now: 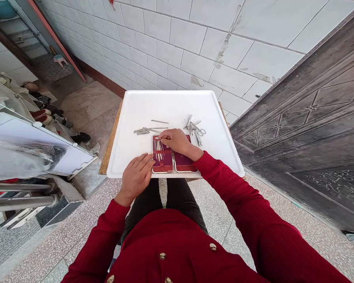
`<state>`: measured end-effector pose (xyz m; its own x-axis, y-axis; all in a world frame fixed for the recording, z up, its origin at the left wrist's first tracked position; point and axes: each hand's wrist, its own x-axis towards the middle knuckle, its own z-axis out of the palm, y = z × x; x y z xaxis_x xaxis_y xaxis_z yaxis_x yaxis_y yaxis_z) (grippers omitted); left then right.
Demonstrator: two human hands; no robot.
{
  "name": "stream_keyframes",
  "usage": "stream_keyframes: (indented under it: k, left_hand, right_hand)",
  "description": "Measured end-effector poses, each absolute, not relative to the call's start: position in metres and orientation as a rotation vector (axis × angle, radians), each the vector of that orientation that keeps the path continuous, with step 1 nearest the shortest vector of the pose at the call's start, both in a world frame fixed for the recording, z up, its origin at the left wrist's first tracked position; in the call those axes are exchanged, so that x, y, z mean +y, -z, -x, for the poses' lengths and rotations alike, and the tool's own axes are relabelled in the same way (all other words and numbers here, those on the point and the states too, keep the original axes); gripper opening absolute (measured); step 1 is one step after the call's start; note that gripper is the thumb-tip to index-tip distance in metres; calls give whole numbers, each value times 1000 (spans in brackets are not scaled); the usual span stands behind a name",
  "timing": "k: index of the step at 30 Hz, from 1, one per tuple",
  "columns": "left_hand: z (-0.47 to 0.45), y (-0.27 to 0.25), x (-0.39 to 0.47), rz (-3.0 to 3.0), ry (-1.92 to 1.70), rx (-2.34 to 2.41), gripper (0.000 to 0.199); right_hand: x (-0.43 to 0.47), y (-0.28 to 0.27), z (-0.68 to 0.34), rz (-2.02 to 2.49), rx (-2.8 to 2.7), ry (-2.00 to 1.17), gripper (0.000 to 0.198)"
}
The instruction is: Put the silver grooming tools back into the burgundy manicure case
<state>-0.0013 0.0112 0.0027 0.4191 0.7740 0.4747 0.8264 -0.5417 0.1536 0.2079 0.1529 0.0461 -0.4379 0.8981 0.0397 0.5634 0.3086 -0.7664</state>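
The left hand [135, 175] lies flat at the near left corner of the open case [172, 155], fingers spread and pressing its edge, clamped on nothing. The case, a dark red hinged wallet with a soft lining, lies on the near rim of the tray [129, 114]. Its left half holds a row of thin metal tools [158, 150] under straps; what its right half holds is hidden by the arm.

Just past that, the right hand [174, 140] curls over the far edge of the case, its fingertips together at the strap line; whether they pinch a tool I cannot tell.

Judging by this, the case is partly filled. Beyond the right grip loose steel pieces remain on the smooth white plastic: a comb-like piece [141, 131] and a slim rod [159, 122] to its left, tangled scissors [195, 128] to its right.
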Motion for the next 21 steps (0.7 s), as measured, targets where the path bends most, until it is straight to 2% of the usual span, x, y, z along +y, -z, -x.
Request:
stream_keyframes:
  k: [9,21]
  left_hand:
    - [2,-1,11,2572,780,-1466,40]
    - [1,-3,11,2557,775,-1457,37]
  right_hand:
    - [146,-52,-207,1312,-2219,-817,25]
    - [139,-54,-208,1308,-2387,-609,24]
